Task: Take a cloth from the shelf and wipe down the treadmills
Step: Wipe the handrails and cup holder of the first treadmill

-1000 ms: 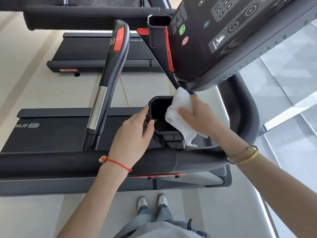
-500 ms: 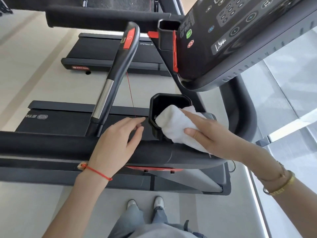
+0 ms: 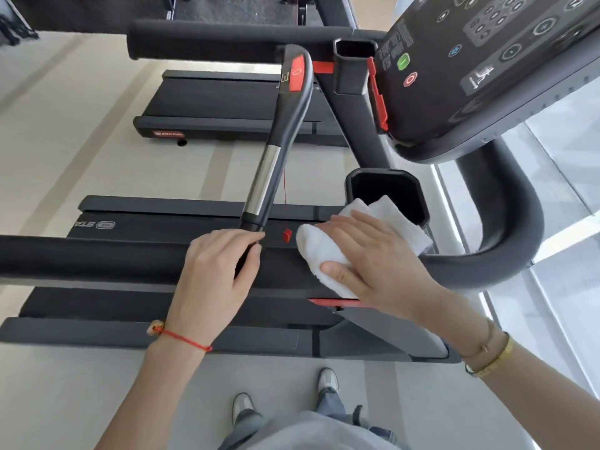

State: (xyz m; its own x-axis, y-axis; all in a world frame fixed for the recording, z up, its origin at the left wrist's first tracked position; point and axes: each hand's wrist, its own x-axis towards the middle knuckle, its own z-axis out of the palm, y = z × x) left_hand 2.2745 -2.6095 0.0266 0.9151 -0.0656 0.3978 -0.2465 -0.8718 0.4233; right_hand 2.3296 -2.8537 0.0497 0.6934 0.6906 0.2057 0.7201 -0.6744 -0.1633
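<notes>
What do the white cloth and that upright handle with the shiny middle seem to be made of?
White cloth: looks like soft terry cotton, fluffy and folded thick. Upright handle: probably matte black plastic, with a polished metal band that reflects light.

Console (image 3: 487,69) cut off by top and right edges; cloth (image 3: 328,251) partly hidden under right hand (image 3: 373,258).

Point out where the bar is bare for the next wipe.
Free: the black padded handrail left of the left hand, and its curve right of the white folded cloth. Crowded: the middle, where both hands, the small red clip and black cup holder cluster.
</notes>
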